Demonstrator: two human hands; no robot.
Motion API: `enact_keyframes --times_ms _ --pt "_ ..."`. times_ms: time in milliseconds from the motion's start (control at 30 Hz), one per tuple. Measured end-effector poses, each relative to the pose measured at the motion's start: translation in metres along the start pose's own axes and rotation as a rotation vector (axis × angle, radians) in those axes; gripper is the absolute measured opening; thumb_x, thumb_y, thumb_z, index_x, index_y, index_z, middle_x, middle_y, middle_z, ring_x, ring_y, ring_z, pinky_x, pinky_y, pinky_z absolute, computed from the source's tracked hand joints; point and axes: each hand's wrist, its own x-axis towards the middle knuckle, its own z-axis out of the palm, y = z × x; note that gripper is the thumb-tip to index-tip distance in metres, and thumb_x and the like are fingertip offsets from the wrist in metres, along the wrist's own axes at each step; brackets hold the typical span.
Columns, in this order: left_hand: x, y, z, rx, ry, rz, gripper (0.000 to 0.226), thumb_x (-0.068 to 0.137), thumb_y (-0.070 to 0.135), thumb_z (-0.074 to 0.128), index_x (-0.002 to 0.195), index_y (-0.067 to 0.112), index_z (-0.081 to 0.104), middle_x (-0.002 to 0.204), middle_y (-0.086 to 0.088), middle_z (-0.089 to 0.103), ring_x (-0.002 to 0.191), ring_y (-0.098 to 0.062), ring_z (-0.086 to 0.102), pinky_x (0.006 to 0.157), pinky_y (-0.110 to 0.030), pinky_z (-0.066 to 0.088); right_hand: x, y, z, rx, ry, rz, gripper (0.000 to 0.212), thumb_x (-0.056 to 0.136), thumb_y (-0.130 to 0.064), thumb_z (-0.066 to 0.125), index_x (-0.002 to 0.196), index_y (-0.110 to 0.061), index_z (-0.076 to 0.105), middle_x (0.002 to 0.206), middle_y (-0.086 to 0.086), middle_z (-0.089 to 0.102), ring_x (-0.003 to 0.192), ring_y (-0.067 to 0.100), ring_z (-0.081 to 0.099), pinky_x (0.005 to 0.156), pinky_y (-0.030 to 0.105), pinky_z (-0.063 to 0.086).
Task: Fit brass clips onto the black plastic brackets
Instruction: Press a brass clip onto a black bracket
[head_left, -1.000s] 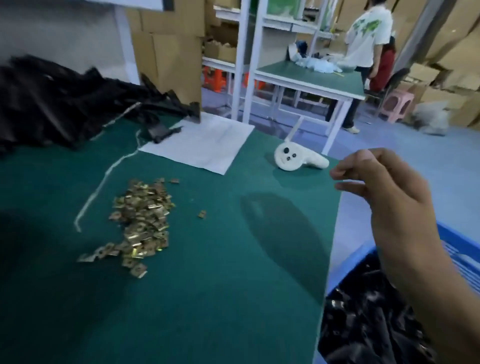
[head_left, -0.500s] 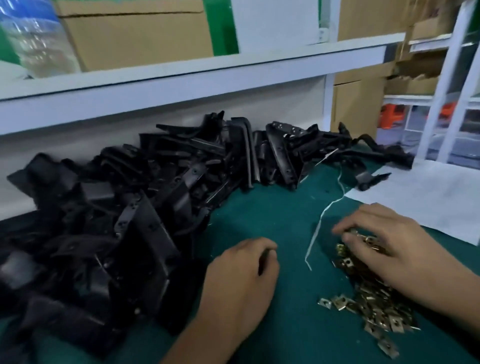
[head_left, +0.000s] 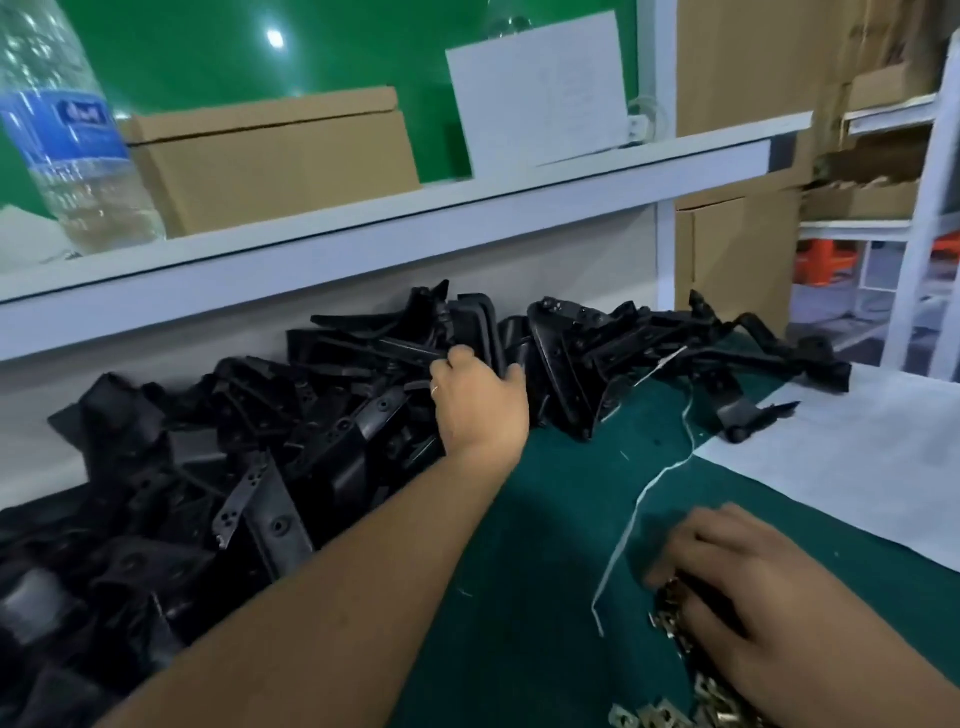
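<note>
A long heap of black plastic brackets (head_left: 249, 467) lies along the back of the green table (head_left: 519, 597), under a white shelf. My left hand (head_left: 480, 402) reaches far into the heap, its fingers and thumb curled round a bracket (head_left: 480, 325) near the top. At the lower right my right hand (head_left: 727, 587) rests palm down on the pile of brass clips (head_left: 675, 712), fingers bent over the clips; whether it pinches one is hidden under the hand.
The white shelf (head_left: 389, 234) overhangs the heap and carries a water bottle (head_left: 67, 130), a cardboard box (head_left: 275, 156) and a white card. A white sheet (head_left: 857, 457) covers the table's right side. A white string (head_left: 644, 488) trails across the green cloth.
My left hand has gone from the table's front up into the bracket heap and taken hold of a bracket. My right hand stays on the brass clips. The view has tilted upward.
</note>
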Motion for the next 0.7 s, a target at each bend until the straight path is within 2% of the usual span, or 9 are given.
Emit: enact_keyframes --times_ms 67,167,233,300,333,433,533,633,700 --pt "0.025 0.002 0.012 0.205 -0.036 -0.081 0.054 0.101 0.044 0.060 0.136 0.005 0.050 0.136 -0.015 0.053 0.122 -0.033 0.055 0.091 -0.044 0.051 0.000 0.000 -0.001 -0.018 0.007 -0.017 0.023 0.084 -0.023 0.067 0.093 -0.043 0.073 0.096 -0.028 0.057 0.094 0.003 0.054 0.080 0.025 0.049" --pt "0.049 -0.004 0.012 0.349 -0.101 -0.046 0.033 0.102 0.038 0.055 0.115 0.009 0.058 0.117 -0.014 0.066 0.096 -0.032 0.064 0.072 -0.038 0.052 0.004 0.000 -0.005 -0.038 -0.001 -0.038 0.028 0.074 -0.018 0.077 0.087 -0.043 0.075 0.089 -0.029 0.056 0.081 0.003 0.056 0.067 0.020 0.049" --pt "0.053 -0.005 0.003 0.356 -0.166 0.017 0.026 0.101 0.030 0.056 0.117 0.009 0.058 0.110 -0.014 0.067 0.087 -0.031 0.063 0.066 -0.036 0.049 0.006 0.001 -0.005 -0.030 0.009 -0.057 0.025 0.079 -0.023 0.070 0.091 -0.044 0.076 0.091 -0.031 0.052 0.087 0.000 0.054 0.073 0.020 0.046" --pt "0.043 -0.001 -0.010 0.363 -0.183 0.164 0.026 0.098 0.025 0.057 0.120 0.011 0.057 0.101 -0.012 0.068 0.085 -0.031 0.065 0.067 -0.038 0.055 0.006 0.007 0.000 -0.042 0.010 -0.032 0.027 0.088 -0.033 0.053 0.102 -0.045 0.073 0.098 -0.031 0.050 0.100 -0.003 0.046 0.087 0.020 0.041" --pt "0.033 0.001 -0.019 0.384 -0.167 0.256 0.021 0.098 0.025 0.056 0.115 0.014 0.056 0.092 -0.008 0.067 0.079 -0.030 0.065 0.064 -0.039 0.055 0.005 0.008 0.002 -0.031 0.010 -0.021 0.029 0.090 -0.036 0.048 0.106 -0.044 0.071 0.100 -0.030 0.050 0.104 -0.005 0.042 0.090 0.019 0.039" --pt "-0.013 0.006 -0.043 0.520 -0.068 0.488 0.014 0.096 0.029 0.052 0.101 0.018 0.046 0.069 -0.001 0.054 0.057 -0.023 0.053 0.046 -0.034 0.035 0.003 0.006 0.000 -0.015 0.056 0.025 0.023 0.094 -0.034 0.051 0.106 -0.043 0.069 0.101 -0.029 0.050 0.106 -0.003 0.043 0.091 0.020 0.040" --pt "-0.074 -0.004 -0.065 0.575 -0.025 0.602 0.015 0.092 0.028 0.054 0.092 0.019 0.042 0.059 0.005 0.043 0.046 -0.014 0.040 0.042 -0.028 0.022 0.001 0.005 -0.002 -0.033 0.077 0.068 0.018 0.096 -0.029 0.059 0.106 -0.038 0.072 0.100 -0.025 0.054 0.104 0.001 0.046 0.093 0.027 0.045" --pt "-0.132 -0.031 -0.076 0.740 -0.115 0.586 0.019 0.092 0.040 0.047 0.103 0.026 0.045 0.066 0.015 0.036 0.050 -0.004 0.032 0.042 -0.022 0.018 0.002 0.004 -0.002 -0.061 0.074 0.104 0.017 0.096 -0.035 0.062 0.107 -0.036 0.074 0.103 -0.022 0.057 0.107 0.005 0.049 0.098 0.029 0.043" --pt "-0.155 -0.051 -0.079 0.765 -0.195 0.498 0.032 0.095 0.048 0.044 0.120 0.028 0.047 0.084 0.014 0.048 0.072 -0.008 0.048 0.052 -0.023 0.035 0.001 0.002 -0.002 -0.028 0.076 0.147 0.013 0.095 -0.040 0.065 0.103 -0.037 0.074 0.102 -0.023 0.058 0.108 0.005 0.049 0.097 0.028 0.042"
